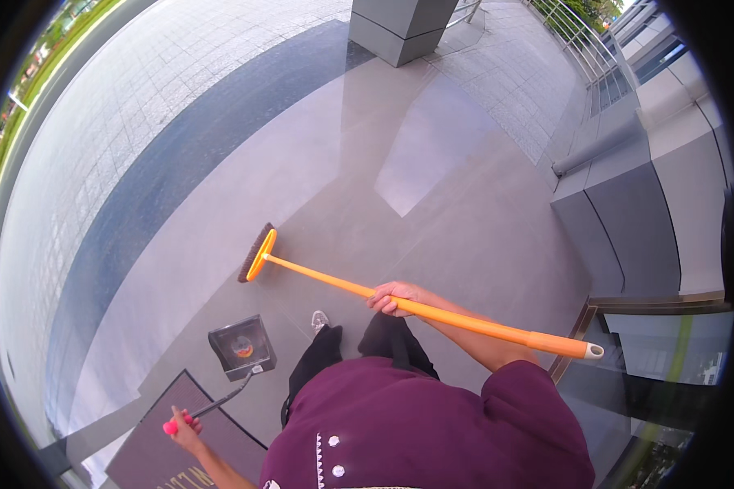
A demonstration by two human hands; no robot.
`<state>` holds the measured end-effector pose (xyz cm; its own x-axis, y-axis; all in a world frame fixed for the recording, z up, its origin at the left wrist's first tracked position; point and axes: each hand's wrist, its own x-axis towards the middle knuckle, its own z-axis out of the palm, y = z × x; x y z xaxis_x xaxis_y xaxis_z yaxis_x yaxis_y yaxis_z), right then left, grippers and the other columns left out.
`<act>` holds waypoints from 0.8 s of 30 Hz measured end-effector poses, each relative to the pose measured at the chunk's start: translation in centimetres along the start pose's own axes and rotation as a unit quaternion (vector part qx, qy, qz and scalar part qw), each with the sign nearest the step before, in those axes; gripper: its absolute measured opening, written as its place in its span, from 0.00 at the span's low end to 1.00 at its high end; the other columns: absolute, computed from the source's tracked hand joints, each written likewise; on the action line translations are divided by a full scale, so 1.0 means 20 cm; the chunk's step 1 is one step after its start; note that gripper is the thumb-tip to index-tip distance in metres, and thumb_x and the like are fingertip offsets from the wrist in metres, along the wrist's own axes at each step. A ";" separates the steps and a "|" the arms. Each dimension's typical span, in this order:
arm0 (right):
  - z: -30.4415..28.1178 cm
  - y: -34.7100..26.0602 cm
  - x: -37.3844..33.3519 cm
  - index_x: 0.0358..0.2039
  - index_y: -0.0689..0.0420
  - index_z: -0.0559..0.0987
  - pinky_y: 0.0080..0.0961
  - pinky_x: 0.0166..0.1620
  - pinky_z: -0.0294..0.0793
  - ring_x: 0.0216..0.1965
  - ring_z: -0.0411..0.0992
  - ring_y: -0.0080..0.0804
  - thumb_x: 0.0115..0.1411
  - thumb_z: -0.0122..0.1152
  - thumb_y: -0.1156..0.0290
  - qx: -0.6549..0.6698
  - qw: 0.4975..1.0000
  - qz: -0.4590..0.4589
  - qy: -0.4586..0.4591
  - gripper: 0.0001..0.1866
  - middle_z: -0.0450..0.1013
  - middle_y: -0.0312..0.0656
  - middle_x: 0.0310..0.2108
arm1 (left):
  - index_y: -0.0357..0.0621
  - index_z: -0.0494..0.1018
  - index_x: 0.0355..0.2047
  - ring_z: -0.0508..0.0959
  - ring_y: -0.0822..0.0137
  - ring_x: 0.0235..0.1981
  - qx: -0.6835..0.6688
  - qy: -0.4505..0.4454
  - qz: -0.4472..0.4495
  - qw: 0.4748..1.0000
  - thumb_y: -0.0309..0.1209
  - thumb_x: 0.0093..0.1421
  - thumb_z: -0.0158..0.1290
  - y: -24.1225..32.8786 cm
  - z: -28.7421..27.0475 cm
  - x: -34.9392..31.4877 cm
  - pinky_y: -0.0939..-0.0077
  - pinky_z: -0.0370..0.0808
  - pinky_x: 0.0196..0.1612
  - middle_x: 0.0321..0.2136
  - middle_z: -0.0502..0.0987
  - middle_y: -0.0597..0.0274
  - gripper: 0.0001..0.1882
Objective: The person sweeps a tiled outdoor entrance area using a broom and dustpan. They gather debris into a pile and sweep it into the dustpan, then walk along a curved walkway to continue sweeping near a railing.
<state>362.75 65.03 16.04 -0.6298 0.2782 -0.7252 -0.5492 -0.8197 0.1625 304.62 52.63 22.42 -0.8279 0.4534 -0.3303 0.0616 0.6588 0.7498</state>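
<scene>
Right hand (393,297), fingers wrapped round the orange broom (400,303), is sweeping at centre frame; left hand (184,425), fingers gripping the dustpan (242,347) handle, should be keeping it flat.

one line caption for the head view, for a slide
Right hand grips an orange broom on grey paving while left hand holds a dark dustpan by its pink-tipped handle.

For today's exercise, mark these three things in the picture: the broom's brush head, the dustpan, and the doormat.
Brush head (255,253), head view: the dark bristles beside the orange bar.
Dustpan (241,347), head view: the middle of the dark tray.
Doormat (151,452), head view: its bare dark surface.
</scene>
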 end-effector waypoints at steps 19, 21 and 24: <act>-0.07 -1.97 -1.15 0.45 0.66 0.61 0.17 0.13 0.58 0.13 0.61 0.20 0.43 0.57 0.85 -0.305 0.873 -0.167 0.341 0.26 0.64 0.39 0.17 | 0.37 0.72 0.26 0.68 0.76 0.11 0.040 -0.148 0.137 0.979 0.41 0.55 0.53 1.62 1.90 0.15 0.88 0.63 0.11 0.14 0.69 0.65 0.17; -0.06 -2.18 -1.25 0.43 0.66 0.62 0.17 0.13 0.59 0.14 0.62 0.19 0.42 0.56 0.86 -0.309 0.850 -0.194 0.379 0.25 0.64 0.39 0.18 | 0.36 0.72 0.26 0.68 0.77 0.12 0.027 -0.176 0.151 0.972 0.40 0.56 0.52 1.87 2.14 0.07 0.89 0.63 0.13 0.15 0.69 0.65 0.16; -0.03 -2.40 -1.44 0.41 0.65 0.63 0.18 0.13 0.59 0.15 0.62 0.19 0.43 0.55 0.86 -0.302 0.818 -0.238 0.428 0.22 0.64 0.40 0.20 | 0.36 0.72 0.27 0.69 0.78 0.13 0.024 -0.224 0.166 0.960 0.38 0.56 0.52 2.15 2.51 -0.05 0.89 0.64 0.14 0.15 0.69 0.65 0.15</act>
<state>407.52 96.00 28.72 0.3345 0.3974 -0.8545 -0.0861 -0.8900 -0.4477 336.08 110.55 26.23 -0.4367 0.8482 -0.2997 0.3150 0.4562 0.8323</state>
